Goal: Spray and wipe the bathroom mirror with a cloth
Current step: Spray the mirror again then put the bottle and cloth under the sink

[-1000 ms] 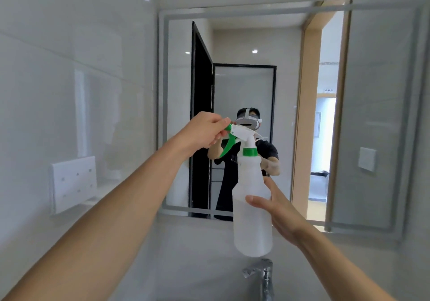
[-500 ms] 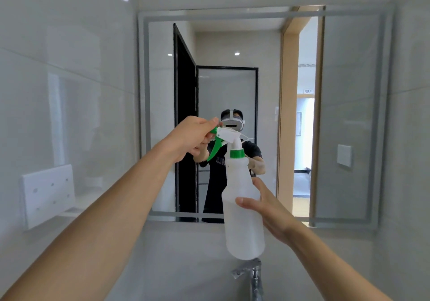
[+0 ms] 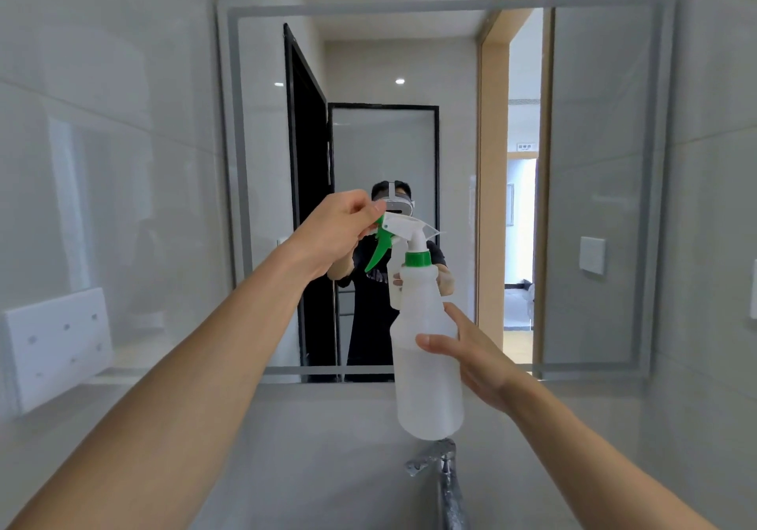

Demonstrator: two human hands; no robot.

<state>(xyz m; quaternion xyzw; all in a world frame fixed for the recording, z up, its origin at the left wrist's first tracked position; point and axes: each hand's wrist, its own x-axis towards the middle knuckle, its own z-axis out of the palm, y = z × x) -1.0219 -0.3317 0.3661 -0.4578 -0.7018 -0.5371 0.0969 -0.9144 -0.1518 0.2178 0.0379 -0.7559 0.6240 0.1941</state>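
A translucent white spray bottle [image 3: 426, 370] with a green collar and green trigger is held up in front of the wall mirror [image 3: 598, 185]. My right hand [image 3: 471, 349] grips the bottle's body from the right, thumb across its front. My left hand [image 3: 336, 230] pinches the nozzle tip at the left end of the white spray head [image 3: 405, 228]. The mirror reflects a person in a dark shirt holding the same bottle. No cloth is in view.
A chrome tap [image 3: 442, 472] stands just below the bottle. A white wall-mounted box [image 3: 57, 345] sits on the tiled left wall. The mirror reflects a black door frame, a wooden doorway and a white wall plate.
The view has shifted so the mirror sits more to the left and centre. Both hands keep their hold on the bottle, which stays in front of the mirror.
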